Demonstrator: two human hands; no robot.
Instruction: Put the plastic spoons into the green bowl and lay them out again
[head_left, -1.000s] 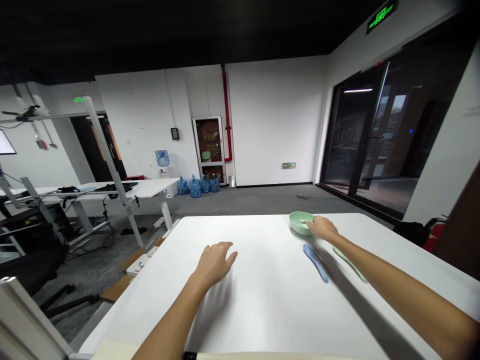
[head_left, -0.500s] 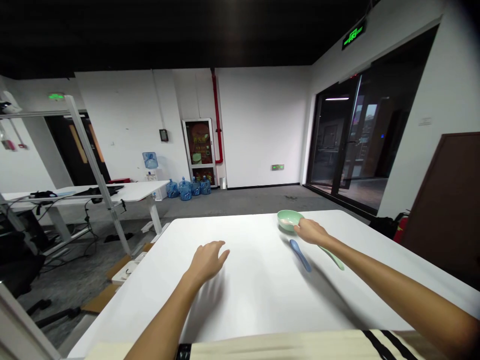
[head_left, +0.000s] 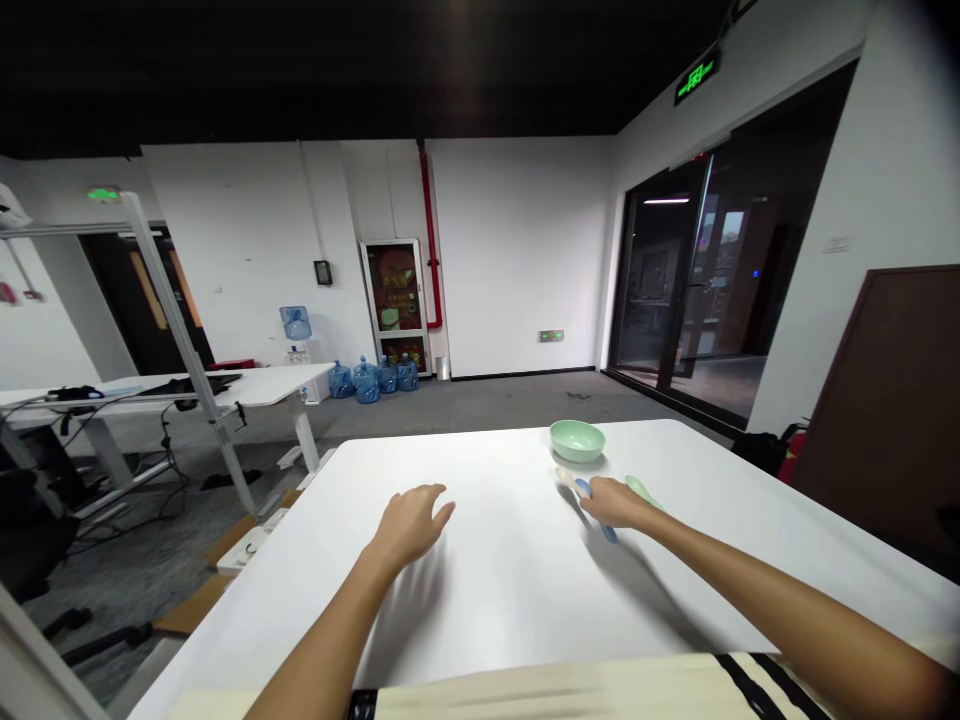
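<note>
My right hand (head_left: 615, 503) lies over a blue plastic spoon (head_left: 608, 533), with its fingers closed around the handle of a cream-coloured spoon (head_left: 566, 478). The cream spoon's head sticks out past my fingers, and the blue spoon is partly hidden under my hand. A pale green spoon (head_left: 641, 490) lies just beyond my wrist. Behind them stands a mint-green bowl (head_left: 577, 440), apart from my hand. My left hand (head_left: 411, 527) hovers low over the white table (head_left: 510, 600), fingers apart, holding nothing.
A white desk (head_left: 225, 385) with dark items stands to the left beyond a metal frame post (head_left: 180, 320). Several blue water bottles (head_left: 367, 382) line the far wall. To the right are a glass door (head_left: 675, 290) and a brown board (head_left: 885, 400).
My right hand has drawn back from the bowl towards me, and the cream spoon has come out of the bowl with it. My left hand has barely moved.
</note>
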